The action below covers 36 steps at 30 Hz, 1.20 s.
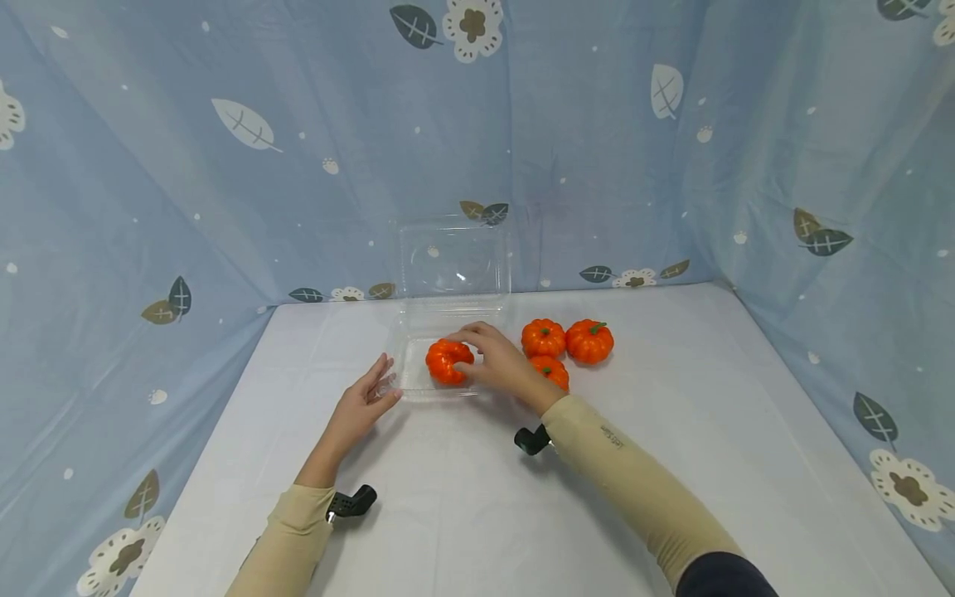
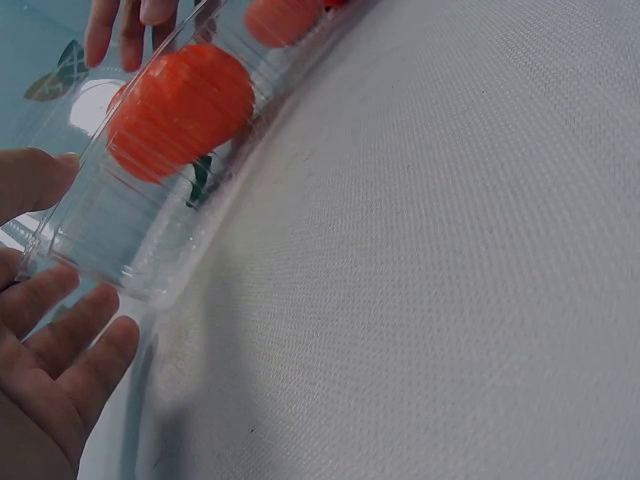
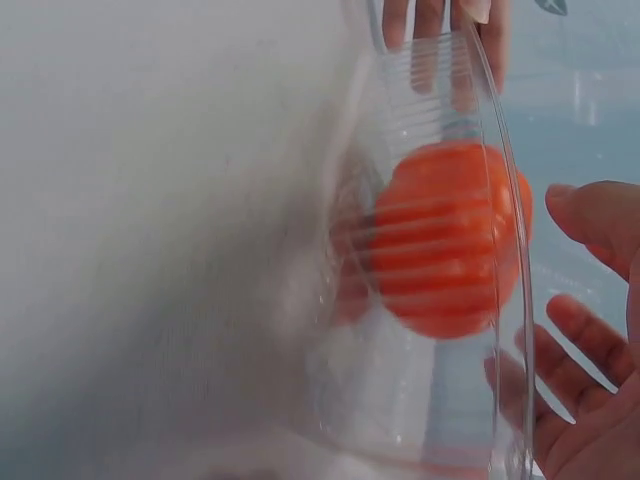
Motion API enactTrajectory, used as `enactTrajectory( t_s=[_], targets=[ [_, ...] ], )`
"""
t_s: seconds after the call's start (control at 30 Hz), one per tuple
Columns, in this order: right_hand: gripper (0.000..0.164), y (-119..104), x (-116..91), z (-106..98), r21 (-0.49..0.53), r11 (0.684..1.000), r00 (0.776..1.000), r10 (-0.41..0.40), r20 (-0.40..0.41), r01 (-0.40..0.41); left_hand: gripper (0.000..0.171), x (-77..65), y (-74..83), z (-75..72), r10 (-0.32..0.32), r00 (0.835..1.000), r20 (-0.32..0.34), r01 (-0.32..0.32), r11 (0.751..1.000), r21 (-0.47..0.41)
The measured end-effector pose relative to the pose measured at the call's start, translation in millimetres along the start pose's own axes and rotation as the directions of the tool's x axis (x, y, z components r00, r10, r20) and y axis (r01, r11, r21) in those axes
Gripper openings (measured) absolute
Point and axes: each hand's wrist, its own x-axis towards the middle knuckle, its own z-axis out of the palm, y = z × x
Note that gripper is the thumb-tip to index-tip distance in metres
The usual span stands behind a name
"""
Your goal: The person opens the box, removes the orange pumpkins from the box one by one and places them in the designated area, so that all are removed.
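A clear plastic clamshell box [image 1: 414, 385] lies on the table with its lid [image 1: 455, 261] raised at the back. In it sits one small orange pumpkin [image 1: 444, 362]; the left wrist view shows its green stem [image 2: 200, 180] turned downward. My right hand [image 1: 496, 361] is over the box's right side, thumb and fingers spread around the pumpkin. In the right wrist view a gap shows between thumb [image 3: 590, 212] and pumpkin [image 3: 445, 240]. At the box's left wall is my left hand [image 1: 366, 406], fingers extended, fingertips right at the plastic [image 2: 110, 270].
Three more orange pumpkins stand right of the box: one at the back [image 1: 543, 338], one farther right [image 1: 589, 342], and one [image 1: 550, 373] partly hidden by my right wrist. A blue patterned curtain [image 1: 597, 166] hangs behind the white table [image 1: 462, 497].
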Motion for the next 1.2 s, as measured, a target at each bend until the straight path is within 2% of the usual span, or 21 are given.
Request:
enactTrajectory(
  t_s=[0.2,0.5,0.93,1.17,1.2],
  targets=[
    [0.049,-2,8,11,-0.049,0.999,0.999,0.023,0.027,-0.022,0.080,0.6,-0.6,0.4,0.000,1.000,-0.002,0.000,1.000,0.002],
    [0.055,-12,14,16,-0.151,0.988,0.995,0.047,0.092,-0.032,0.080,0.2,-0.8,0.2,-0.001,1.000,-0.003,0.001,1.000,0.002],
    [0.055,-11,16,15,-0.193,0.980,0.981,0.088,0.173,-0.053,0.079,0.5,-1.3,1.1,0.019,1.000,-0.004,-0.019,1.000,-0.004],
    [0.051,-12,15,11,-0.174,0.984,0.981,0.073,0.179,-0.041,0.080,-0.2,-0.8,0.6,0.010,1.000,0.005,-0.010,1.000,-0.018],
    [0.050,-12,15,11,-0.169,0.985,0.982,0.076,0.175,-0.046,0.079,-1.4,3.1,0.6,0.006,1.000,0.008,-0.006,1.000,-0.017]
  ],
)
